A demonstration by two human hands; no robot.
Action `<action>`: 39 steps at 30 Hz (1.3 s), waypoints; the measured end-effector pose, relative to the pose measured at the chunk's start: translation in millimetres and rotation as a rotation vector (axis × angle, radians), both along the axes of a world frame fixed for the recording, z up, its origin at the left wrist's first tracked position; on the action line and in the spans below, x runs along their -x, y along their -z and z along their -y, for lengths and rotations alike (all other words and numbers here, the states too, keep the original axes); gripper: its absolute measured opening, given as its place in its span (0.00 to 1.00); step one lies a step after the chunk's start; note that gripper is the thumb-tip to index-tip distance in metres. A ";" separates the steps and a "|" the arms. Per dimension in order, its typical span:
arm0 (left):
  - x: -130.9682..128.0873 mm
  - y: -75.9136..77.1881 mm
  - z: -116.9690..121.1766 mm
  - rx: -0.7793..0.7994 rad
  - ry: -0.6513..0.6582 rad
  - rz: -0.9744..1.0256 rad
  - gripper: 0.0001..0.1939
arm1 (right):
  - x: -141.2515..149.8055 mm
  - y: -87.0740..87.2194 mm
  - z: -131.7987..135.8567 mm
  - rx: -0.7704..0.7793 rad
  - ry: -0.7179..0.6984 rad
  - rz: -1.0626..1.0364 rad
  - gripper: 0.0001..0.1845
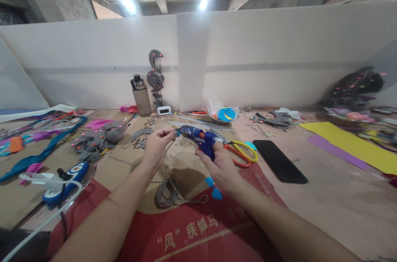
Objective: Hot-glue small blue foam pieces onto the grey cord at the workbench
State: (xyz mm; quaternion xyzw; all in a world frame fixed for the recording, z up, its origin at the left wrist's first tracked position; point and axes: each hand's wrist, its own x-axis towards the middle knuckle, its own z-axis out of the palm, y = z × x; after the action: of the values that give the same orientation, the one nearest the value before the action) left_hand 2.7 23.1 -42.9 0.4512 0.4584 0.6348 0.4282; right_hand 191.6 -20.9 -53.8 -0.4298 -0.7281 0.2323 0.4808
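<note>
My right hand (221, 167) is wrapped round the grip of a blue hot glue gun (198, 137), whose nozzle points left. My left hand (157, 144) is closed in a pinch just at the nozzle tip, holding something small that I cannot make out; a thin grey cord hangs down from it towards a grey cord coil (166, 194) on the cardboard. Two small blue cut-out pieces (214, 187) lie below my right hand.
Yellow-and-orange scissors (242, 152) and a black phone (281, 162) lie right of my hands. A second blue glue gun (66, 179) with a white cable sits left. Bottle (141, 96), grey felt ornament (155, 76), metal ruler, felt scraps and yellow foam sheet (350, 142) surround the cardboard.
</note>
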 end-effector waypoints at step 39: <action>0.5 3.6 -2.7 -0.008 -0.008 -0.023 0.09 | -1.8 2.3 -0.5 -0.010 0.003 0.045 0.12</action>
State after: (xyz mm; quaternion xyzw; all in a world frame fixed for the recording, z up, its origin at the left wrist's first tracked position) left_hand 2.2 25.8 -46.5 0.4582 0.4624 0.6331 0.4188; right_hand 193.4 -20.4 -56.1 -0.4335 -0.7393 0.2182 0.4668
